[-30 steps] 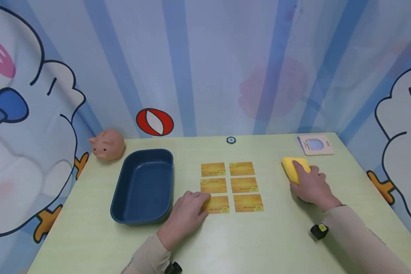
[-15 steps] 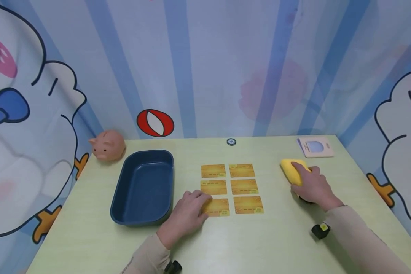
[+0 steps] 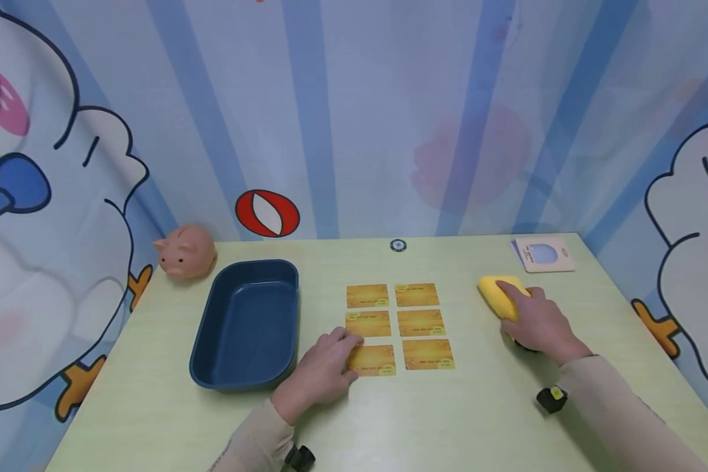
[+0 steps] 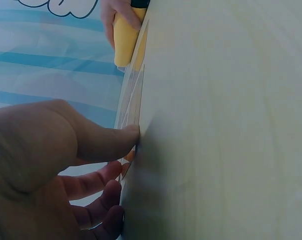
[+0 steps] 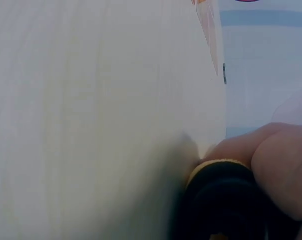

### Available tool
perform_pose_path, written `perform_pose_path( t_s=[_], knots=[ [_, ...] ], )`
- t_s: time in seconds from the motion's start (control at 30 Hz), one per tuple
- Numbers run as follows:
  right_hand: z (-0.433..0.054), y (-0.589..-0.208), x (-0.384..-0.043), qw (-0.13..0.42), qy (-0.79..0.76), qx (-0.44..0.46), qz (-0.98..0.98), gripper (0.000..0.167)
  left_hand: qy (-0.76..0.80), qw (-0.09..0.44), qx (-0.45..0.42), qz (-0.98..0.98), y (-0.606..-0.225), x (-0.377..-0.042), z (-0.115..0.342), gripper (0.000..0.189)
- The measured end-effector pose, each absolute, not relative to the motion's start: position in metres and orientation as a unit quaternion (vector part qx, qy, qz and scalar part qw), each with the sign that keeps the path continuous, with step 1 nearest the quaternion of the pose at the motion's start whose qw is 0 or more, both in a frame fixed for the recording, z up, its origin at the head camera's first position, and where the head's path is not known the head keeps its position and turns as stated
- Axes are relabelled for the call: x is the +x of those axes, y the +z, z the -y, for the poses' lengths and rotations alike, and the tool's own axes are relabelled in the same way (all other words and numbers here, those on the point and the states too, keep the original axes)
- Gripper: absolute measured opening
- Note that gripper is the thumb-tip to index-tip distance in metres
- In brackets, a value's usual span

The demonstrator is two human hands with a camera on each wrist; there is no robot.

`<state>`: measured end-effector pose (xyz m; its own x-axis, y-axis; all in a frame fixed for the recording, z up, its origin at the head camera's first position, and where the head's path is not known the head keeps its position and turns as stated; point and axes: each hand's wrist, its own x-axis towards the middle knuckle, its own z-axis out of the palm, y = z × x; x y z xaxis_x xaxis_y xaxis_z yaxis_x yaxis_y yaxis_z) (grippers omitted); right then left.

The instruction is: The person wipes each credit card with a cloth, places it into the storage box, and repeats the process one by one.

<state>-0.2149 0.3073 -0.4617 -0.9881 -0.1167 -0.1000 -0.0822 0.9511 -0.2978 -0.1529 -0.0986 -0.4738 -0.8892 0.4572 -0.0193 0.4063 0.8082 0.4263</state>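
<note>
Several gold bank cards lie in two columns on the table, the upper right one [image 3: 417, 295] among them. At the lower left card [image 3: 377, 360], my left hand [image 3: 323, 370] holds the left end between thumb and index finger; the other fingers curl beside the table surface in the left wrist view. My right hand [image 3: 539, 322] grips a rounded yellow object [image 3: 495, 296] to the right of the cards. Its black end [image 5: 218, 200] shows in the right wrist view; its exact kind is unclear.
A dark blue tray [image 3: 203, 357] stands left of the cards, with a pink piggy bank [image 3: 187, 252] behind it. A small round chip [image 3: 398, 245] lies at the back edge. A pale pink booklet [image 3: 545, 254] sits at the back right.
The lower left card has slid slightly toward me under my left hand. In my right hand the yellow object has turned and shifted a little to the left.
</note>
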Motion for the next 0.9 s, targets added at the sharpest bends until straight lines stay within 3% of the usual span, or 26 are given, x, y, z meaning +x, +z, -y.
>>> perform_pose_path(
  t_s=[0.3, 0.9],
  knots=[
    [-0.3043, -0.4606, -0.2137, 0.074, -0.148, -0.033, -0.986, 0.075, 0.231, 0.052, 0.234, -0.943, -0.4728, -0.1522, 0.0991, 0.046],
    [-0.3061, -0.4698, -0.2129, 0.036, -0.178, -0.052, -0.982, 0.075, 0.268, 0.035, 0.237, -0.933, -0.4782, -0.1459, 0.1050, 0.050]
  ],
)
